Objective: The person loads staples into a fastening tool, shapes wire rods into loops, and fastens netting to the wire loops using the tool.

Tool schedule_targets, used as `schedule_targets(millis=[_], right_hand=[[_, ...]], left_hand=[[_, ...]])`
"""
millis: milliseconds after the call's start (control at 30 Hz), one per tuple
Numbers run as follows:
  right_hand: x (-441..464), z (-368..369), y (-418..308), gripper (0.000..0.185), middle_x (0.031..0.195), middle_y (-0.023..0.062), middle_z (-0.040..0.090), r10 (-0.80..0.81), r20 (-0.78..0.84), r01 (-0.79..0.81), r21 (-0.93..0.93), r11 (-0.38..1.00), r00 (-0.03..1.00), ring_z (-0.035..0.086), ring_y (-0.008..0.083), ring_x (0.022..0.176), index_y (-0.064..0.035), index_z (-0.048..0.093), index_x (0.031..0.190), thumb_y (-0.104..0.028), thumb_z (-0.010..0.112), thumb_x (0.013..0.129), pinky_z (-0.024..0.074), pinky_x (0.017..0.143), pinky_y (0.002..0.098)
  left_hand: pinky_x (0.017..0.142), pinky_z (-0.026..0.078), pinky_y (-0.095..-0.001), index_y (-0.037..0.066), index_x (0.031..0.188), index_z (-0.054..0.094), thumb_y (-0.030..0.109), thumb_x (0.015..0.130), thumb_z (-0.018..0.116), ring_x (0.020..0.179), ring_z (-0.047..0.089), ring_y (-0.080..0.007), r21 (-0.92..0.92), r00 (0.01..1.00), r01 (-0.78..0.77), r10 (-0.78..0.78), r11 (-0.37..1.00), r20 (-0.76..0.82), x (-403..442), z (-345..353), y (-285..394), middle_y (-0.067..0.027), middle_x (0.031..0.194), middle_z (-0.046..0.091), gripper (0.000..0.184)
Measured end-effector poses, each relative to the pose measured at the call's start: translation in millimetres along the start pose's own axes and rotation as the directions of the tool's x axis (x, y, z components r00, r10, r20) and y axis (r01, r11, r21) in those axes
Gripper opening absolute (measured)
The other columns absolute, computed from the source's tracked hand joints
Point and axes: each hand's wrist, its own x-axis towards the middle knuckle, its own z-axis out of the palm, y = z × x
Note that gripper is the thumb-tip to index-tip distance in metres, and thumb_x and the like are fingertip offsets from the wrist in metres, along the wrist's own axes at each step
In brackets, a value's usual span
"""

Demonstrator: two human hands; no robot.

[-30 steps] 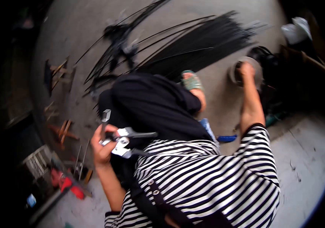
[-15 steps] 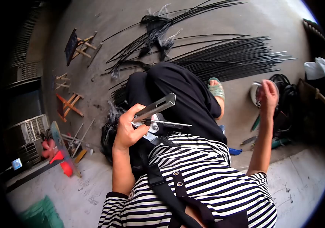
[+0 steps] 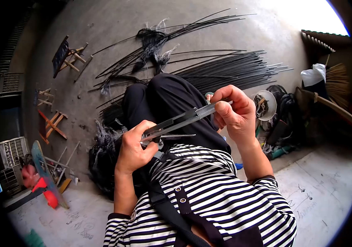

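Observation:
My left hand point(image 3: 135, 146) is wrapped around a stapler-like metal hand tool point(image 3: 176, 122) with a long open channel pointing to the upper right. Below the channel a thin spring-covered rod point(image 3: 179, 136) sticks out from the tool. Between thumb and fingers, my right hand point(image 3: 237, 113) pinches a ribbed metal strip point(image 3: 207, 110), which looks like a stick of joined clips. The strip lies in line with the channel, its lower end at the channel's outer end; how far it sits inside is hard to tell. Both hands are above my lap point(image 3: 176, 94).
Long black rods point(image 3: 229, 70) lie bundled on the floor ahead. At right stand a white bucket point(image 3: 269, 103) with small metal pieces, dark bags and a broom point(image 3: 337, 84). Folding stools point(image 3: 52, 123) are at left. Black stringy material point(image 3: 106, 164) hangs beside my left arm.
My right hand has come in from the bucket at the right to the tool's channel, bringing the ribbed strip. My left hand keeps hold of the tool; the view has shifted slightly.

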Motion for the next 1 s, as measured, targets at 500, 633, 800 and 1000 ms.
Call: schedule_targets(millis=[500,633,800,1000], right_hand=[[-7,18,-4,0.015,0.078,0.0000,0.061,-0.240,-0.105,0.174,-0.427,0.887,0.965,0.050,0.0030,0.065,0.0018,0.060,0.090,-0.007,0.072,0.087,0.0407,0.057,0.0170],[-10,17,-6,0.016,0.078,0.0014,0.062,-0.291,-0.092,0.203,-0.521,0.829,0.952,0.053,0.0040,0.066,0.0017,0.061,0.091,-0.007,0.073,0.086,0.0428,0.059,0.0176],[-14,13,-3,0.019,0.080,0.0041,0.062,-0.298,-0.095,0.209,-0.514,0.832,0.950,0.055,0.0059,0.067,0.0019,0.061,0.093,-0.009,0.074,0.085,0.0439,0.061,0.0183],[-22,13,0,0.022,0.081,0.0068,0.062,-0.191,-0.049,0.147,-0.457,0.877,0.980,0.055,0.0092,0.068,0.0033,0.059,0.093,-0.011,0.074,0.085,0.0448,0.063,0.0217]], left_hand=[[0.055,0.047,-0.0300,0.002,0.092,0.060,-0.006,0.069,0.059,0.058,0.059,-0.0213,0.063,0.996,-0.085,0.086,0.994,-0.009,-6,-3,0,-0.0108,0.075,0.060,0.025],[0.054,0.047,-0.0301,0.002,0.092,0.060,-0.006,0.069,0.059,0.058,0.060,-0.0224,0.083,0.993,-0.119,0.120,0.989,0.000,-5,-3,1,-0.0113,0.076,0.060,0.025],[0.054,0.047,-0.0298,0.002,0.092,0.061,-0.007,0.068,0.059,0.058,0.060,-0.0225,0.069,0.995,-0.102,0.101,0.992,0.010,-3,-2,3,-0.0114,0.076,0.060,0.026],[0.054,0.047,-0.0295,0.002,0.092,0.061,-0.007,0.067,0.059,0.057,0.060,-0.0224,0.057,0.994,-0.111,0.112,0.992,0.003,-2,2,3,-0.0111,0.077,0.061,0.026]])
